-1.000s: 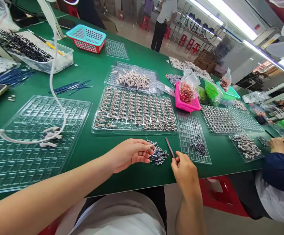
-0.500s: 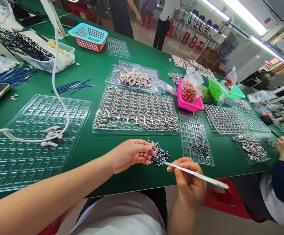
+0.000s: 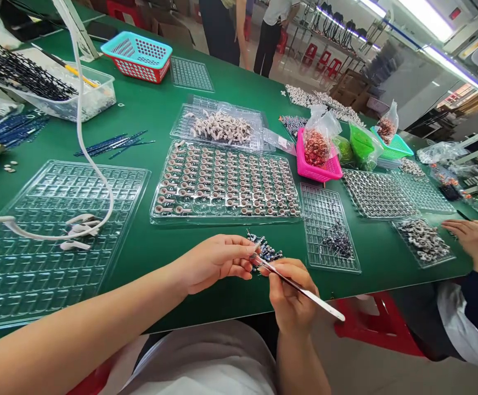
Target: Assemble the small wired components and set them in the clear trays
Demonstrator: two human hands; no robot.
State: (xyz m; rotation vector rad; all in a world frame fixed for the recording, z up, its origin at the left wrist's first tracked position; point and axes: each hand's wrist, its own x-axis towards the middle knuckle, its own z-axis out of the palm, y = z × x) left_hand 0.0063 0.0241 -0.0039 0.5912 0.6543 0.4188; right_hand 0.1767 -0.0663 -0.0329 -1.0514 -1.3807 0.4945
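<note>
In my right hand (image 3: 294,293) is a pair of metal tweezers (image 3: 319,300), held like a pen with its tips pointing up and left. Those tips touch or nearly touch the fingertips of my left hand (image 3: 218,260), which pinches a small pale part (image 3: 257,247), mostly hidden by the fingers. Just behind both hands lies a pile of small dark blue wired pieces (image 3: 267,249) on the green table. Beyond it stands a clear tray (image 3: 222,218) with rows of pale, round-headed earbud-like shells; a few slots in its front row hold none.
A stack of clear trays with loose pale shells (image 3: 222,127) lies behind. At left, a white cable (image 3: 81,126) loops over another clear tray (image 3: 28,263). A pink basket (image 3: 319,171) and a tray of dark pieces (image 3: 331,241) are at right, near a co-worker's hand (image 3: 475,241).
My right hand has moved left, bringing the tweezers' tips from the pile to my left fingertips. My left hand stays pinched in nearly the same place. The co-worker's hand has shifted left.
</note>
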